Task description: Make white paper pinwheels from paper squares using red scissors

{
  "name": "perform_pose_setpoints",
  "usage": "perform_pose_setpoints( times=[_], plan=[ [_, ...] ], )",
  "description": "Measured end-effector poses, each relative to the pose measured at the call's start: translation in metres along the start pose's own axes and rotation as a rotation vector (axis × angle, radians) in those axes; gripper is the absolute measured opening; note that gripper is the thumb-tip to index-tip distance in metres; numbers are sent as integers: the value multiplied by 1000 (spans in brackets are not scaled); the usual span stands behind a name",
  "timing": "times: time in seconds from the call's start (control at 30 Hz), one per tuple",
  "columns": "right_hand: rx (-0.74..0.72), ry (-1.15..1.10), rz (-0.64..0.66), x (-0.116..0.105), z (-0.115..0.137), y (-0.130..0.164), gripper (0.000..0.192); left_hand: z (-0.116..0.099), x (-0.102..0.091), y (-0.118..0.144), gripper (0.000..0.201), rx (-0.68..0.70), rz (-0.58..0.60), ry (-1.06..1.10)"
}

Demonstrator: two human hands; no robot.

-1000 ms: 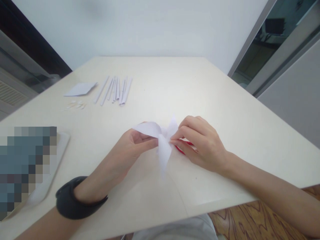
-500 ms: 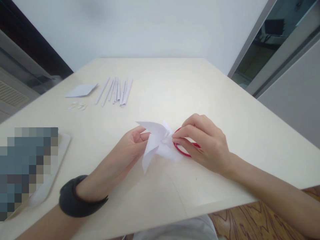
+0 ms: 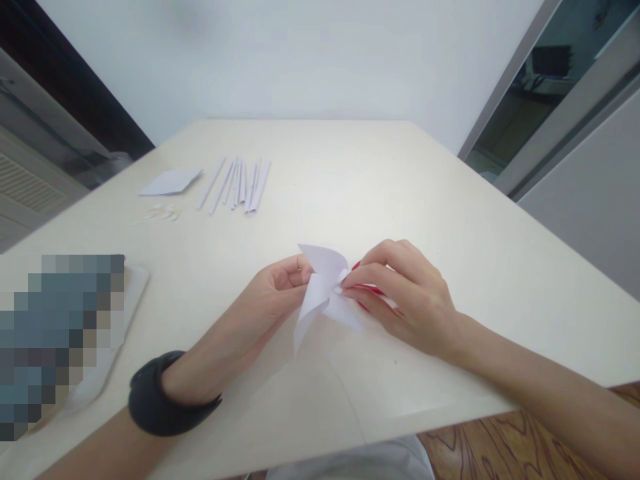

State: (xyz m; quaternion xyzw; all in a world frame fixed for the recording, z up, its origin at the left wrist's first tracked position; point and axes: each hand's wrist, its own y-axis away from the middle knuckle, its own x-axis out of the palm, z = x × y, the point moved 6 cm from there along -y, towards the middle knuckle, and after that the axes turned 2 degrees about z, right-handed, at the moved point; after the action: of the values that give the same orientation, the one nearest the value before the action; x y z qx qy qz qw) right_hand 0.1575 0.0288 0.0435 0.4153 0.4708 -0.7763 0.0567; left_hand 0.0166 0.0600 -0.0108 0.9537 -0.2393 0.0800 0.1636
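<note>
A white paper pinwheel (image 3: 325, 263) with curled blades is held just above the table in front of me. My left hand (image 3: 277, 290) is closed on its left side, with the fingertips partly hidden behind the paper. At the pinwheel's centre, the thumb and fingers of my right hand (image 3: 407, 290) are pinched together, touching a small white piece there. Red scissor-like handles (image 3: 356, 265) show behind and between the right fingers, mostly covered; whether that hand touches them I cannot tell.
Several rolled paper sticks (image 3: 235, 185) lie at the back left of the table (image 3: 350, 173), beside a folded paper sheet (image 3: 170, 183). Small pale pieces (image 3: 165, 212) are scattered near it. A blurred-out flat item (image 3: 60, 333) rests at the left edge. A wall stands behind.
The pinwheel has turned and shifted slightly right in view, its centre now against my right fingertips. Less of the red handles shows.
</note>
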Motion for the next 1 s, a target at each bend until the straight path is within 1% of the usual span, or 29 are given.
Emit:
perform_pose_setpoints(
  times=[0.13, 0.2, 0.3, 0.4, 0.5, 0.57, 0.67, 0.73, 0.83, 0.97, 1.0],
  plan=[
    [-3, -1, 9, 1, 1, 0, 9, -1, 3, 0, 17, 16, 42, 52],
    [0, 5, 16, 3, 0, 1, 9, -2, 3, -1, 18, 43, 43, 50],
    [31, 14, 22, 8, -3, 2, 9, -1, 0, -4, 19, 70, 11, 8],
    [65, 6, 15, 11, -7, 3, 10, 4, -5, -6, 18, 49, -26, -33],
    [86, -13, 2, 11, -9, 3, 9, 7, -9, -8, 13, 33, -27, -63],
    [97, -24, -10, 8, -11, 2, 9, 6, -11, -9, 12, 45, -31, -69],
    [112, -18, -32, 4, -14, 1, 9, -2, -15, -8, 12, 102, -62, -88],
    [118, -3, -49, 1, -17, 0, 10, -9, -20, -8, 13, 161, -109, -147],
    [124, 7, -79, 0, -21, -1, 11, -20, -31, -9, 12, 243, -216, -309],
    [129, 2, -94, 2, -26, 0, 12, -24, -51, -18, 15, 245, -312, -570],
    [130, 2, -93, 2, -27, 0, 12, -24, -57, -22, 17, 243, -330, -594]
  ],
)
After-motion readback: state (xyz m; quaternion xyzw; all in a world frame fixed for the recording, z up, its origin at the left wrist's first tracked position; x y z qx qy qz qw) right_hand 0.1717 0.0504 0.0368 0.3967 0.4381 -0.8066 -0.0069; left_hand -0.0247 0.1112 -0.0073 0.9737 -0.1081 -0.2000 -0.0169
